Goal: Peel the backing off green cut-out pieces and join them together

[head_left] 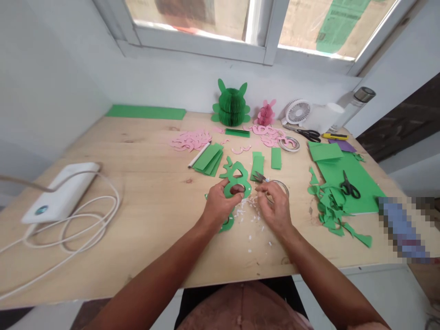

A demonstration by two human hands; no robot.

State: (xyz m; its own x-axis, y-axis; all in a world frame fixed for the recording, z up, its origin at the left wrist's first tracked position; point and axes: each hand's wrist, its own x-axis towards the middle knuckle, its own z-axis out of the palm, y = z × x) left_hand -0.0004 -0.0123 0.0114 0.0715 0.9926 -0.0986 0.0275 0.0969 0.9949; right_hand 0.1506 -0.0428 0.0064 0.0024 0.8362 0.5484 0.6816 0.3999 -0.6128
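Note:
My left hand (pixel 222 201) is closed on a green paper cutout (pixel 242 170) with rounded lobes and holes, pinched between thumb and fingers. Small white squares show on the cutout. To its right, my right hand (pixel 275 206) has thumb and fingertips pressed together; whatever lies in the pinch is too small to make out. Dark metal blades (pixel 259 177) poke out just beyond those fingers, their other end hidden by the hand. Partly behind my right hand lies a roll of tape (pixel 283 188). White paper bits (pixel 250 215) are scattered on the table between both hands.
Green paper strips (pixel 209 159) and a white pen (pixel 199 155) lie ahead. Green and pink honeycomb paper figures (pixel 232 107) stand by the wall. Black-handled scissors (pixel 349 187) rest on green sheets at right, near green scraps (pixel 330 206). A white power strip (pixel 62 192) with cable lies left.

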